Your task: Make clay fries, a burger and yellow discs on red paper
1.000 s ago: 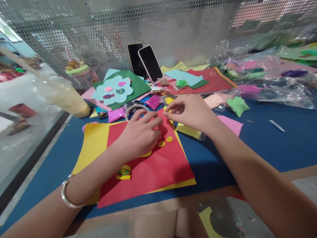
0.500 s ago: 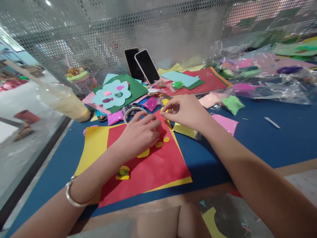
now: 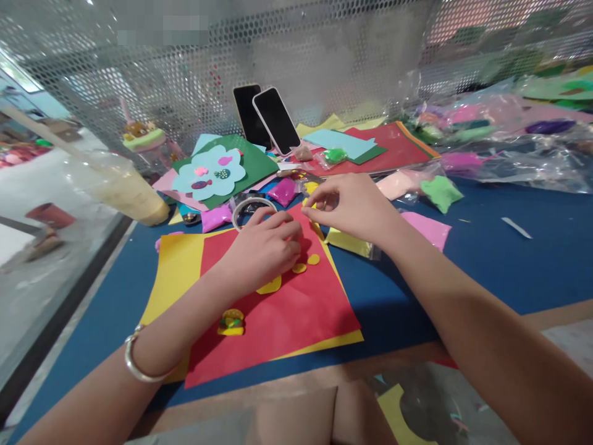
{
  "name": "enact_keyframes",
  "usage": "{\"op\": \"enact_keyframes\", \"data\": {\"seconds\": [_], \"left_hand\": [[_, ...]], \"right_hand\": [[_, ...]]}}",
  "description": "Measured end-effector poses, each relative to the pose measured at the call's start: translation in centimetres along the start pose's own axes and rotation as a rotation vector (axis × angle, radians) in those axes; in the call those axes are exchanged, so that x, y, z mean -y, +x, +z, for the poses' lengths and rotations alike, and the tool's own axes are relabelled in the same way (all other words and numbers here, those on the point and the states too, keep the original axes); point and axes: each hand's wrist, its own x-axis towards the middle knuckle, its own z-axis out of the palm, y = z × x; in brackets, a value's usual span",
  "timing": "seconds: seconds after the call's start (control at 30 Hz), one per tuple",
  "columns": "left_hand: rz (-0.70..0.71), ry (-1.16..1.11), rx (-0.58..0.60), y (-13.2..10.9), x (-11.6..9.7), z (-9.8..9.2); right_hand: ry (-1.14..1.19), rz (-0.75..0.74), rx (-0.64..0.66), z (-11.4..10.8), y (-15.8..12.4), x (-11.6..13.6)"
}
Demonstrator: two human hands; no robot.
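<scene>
Fingers of the right hand (image 3: 354, 204) are drawn close together, thumb near index fingertip, above the far edge of a red sheet (image 3: 296, 321); whether anything is pinched between them cannot be told. The left hand (image 3: 264, 247) lies over the same sheet, its fingers bent and slightly spread; their tips are hidden, so whether they hold something cannot be told either. A silver bracelet (image 3: 134, 361) encircles the left wrist. Partly covered by the left hand is a flat yellow piece (image 3: 269, 285); just beside its fingers lie two small yellow discs, one nearer (image 3: 299, 267) and one farther right (image 3: 314, 259). Nearer the viewer, on the red sheet, sits a layered burger figure (image 3: 231, 322). Beneath the red sheet, a yellow sheet (image 3: 178, 259) projects at the left, upon the blue tabletop (image 3: 472, 266). Beyond the left hand are a pale ring (image 3: 252, 200) and a magenta packet (image 3: 284, 191); under the right forearm's near side, a yellow packet (image 3: 349, 243). Two phones, one dark-edged (image 3: 250, 114) and one white-edged (image 3: 277, 120), lean against a perforated panel (image 3: 333, 68).
</scene>
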Motion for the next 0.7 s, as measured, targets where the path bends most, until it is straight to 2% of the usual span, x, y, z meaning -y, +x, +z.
{"op": "enact_keyframes", "data": {"seconds": [0.23,0.4,0.5,0.7], "left_hand": [[-0.148,-0.239,0.023,-0.3,0.6,0.6],[-0.225,-0.286,-0.045,-0.6,0.9,0.9],[-0.278,-0.291,-0.087,-0.7,1.2,0.3],[-0.396,-0.187,-0.178,-2.7,1.9,-1.9]], "right_hand": [[-0.018,0.004,-0.001,0.1,0.0,-0.1],[-0.024,0.002,0.007,0.0,-0.1,-0.1],[-0.023,-0.035,0.024,-0.1,-0.3,0.2],[-0.128,-0.111,0.264,0.3,-1.0,1.7]]}}
